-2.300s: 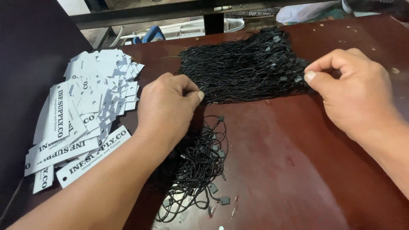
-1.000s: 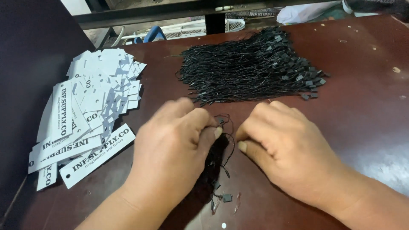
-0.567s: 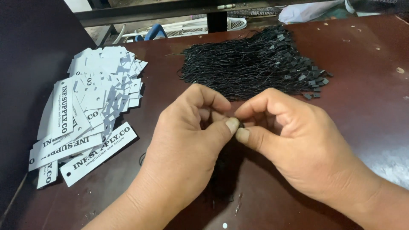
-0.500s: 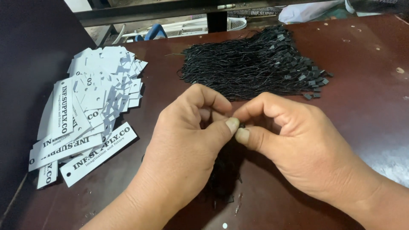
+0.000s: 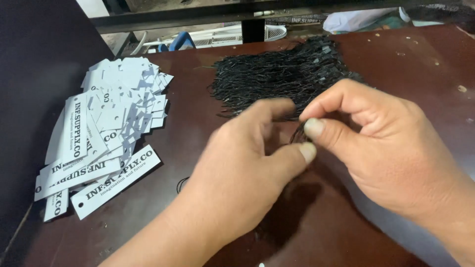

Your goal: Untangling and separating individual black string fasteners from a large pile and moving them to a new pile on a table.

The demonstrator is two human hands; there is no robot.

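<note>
We're looking down at a dark reddish-brown table [image 5: 405, 64] with both hands meeting near the middle. Our right hand [image 5: 391, 148] has its thumb and forefinger pinched shut on a small bunch of black strings [image 5: 298, 132], the thin looped kind used for hanging tags. The pinch sits right at the top of the bunch, and the strands trail down and get lost behind the left hand, so we can't tell how many there are.

Our left hand [image 5: 247, 173] is curled in just beside it, thumb tip nearly touching the right thumb, forefinger stretched out toward the far side. It's a bit motion-blurred, and we honestly can't tell if it's actually gripping any of the strings or just resting against them. A tiny loop of black string [image 5: 182, 184] pokes out on the table at the left edge of that hand.

Just beyond the fingers, on the far side, there's a big messy pile of black tag strings [image 5: 277, 79] with little black plastic locks along its far right end. The right hand's knuckles overlap the near right edge of it.

Off to the left, well apart from the hands, sits a loose heap of white paper hang tags [image 5: 106, 123] with black lettering and small punched holes, some long strips fanned out on the near side and smaller ones stacked farther back. Left of that is a dark panel [image 5: 34, 74], and past the far table edge a black metal bar [image 5: 247, 10].
</note>
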